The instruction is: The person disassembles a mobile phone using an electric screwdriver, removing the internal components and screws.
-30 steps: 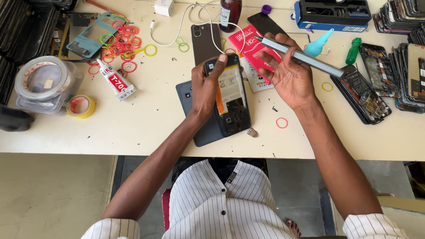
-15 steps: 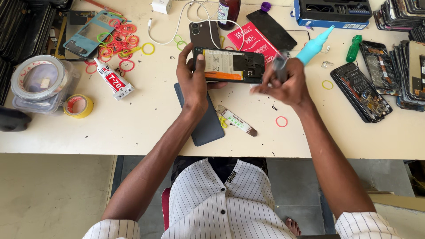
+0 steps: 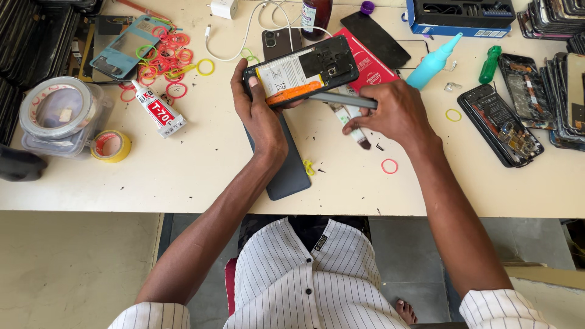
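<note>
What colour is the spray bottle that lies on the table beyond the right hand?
Light blue; the spray bottle shows best in the head view.

Black opened phone (image 3: 301, 73) – orange strip; grey tool (image 3: 341, 100); turquoise bottle (image 3: 431, 62).

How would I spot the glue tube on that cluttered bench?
Start at the left end of the workbench, by the clear tub of tape rolls. Just right of it lies the glue tube, white and red with a pointed nozzle, below the coloured rubber bands.
</note>
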